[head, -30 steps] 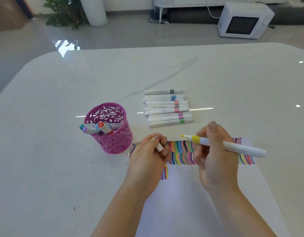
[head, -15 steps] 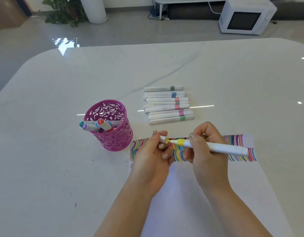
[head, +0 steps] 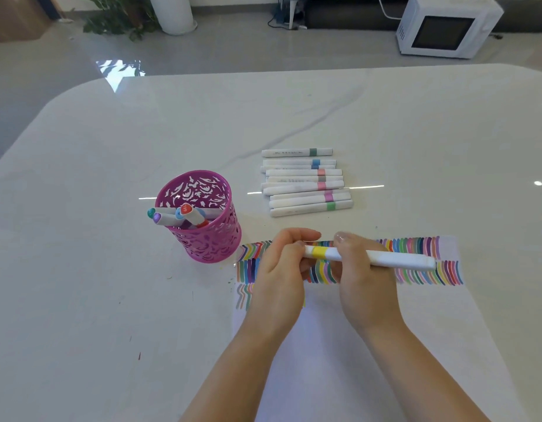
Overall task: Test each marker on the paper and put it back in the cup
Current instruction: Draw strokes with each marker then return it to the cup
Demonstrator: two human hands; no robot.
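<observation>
Head view looks down on a person's two hands meeting over the sheet of paper (head: 324, 354), which lies on the pale surface (head: 81, 284) nearest the person. The right hand (head: 365, 281) has its fingers (head: 344, 239) clamped round the barrel of the yellow-banded marker (head: 385, 259), held level over the striped test lines with its capped end pointing left toward the other hand. The left hand (head: 279, 272) curls its fingers (head: 298, 236) round the white cap (head: 308, 251) at that end, just beside the yellow band. Whether the cap is pushed fully home cannot be told, since the fingers cover its far end. The two-handed hold looks like capping: one hand steadies the barrel while the other presses along its length. Rows of coloured strokes fill the paper's far edge, which suggests testing is well along. The pink perforated cup (head: 202, 239) stands just left of the paper, within easy reach, with several capped markers (head: 169, 217) leaning over its left rim. A row of white markers (head: 306, 184) lies side by side beyond the paper, apart from the cup, probably waiting their turn. The likely next move is to carry the yellow-banded marker across and drop it into the cup.
</observation>
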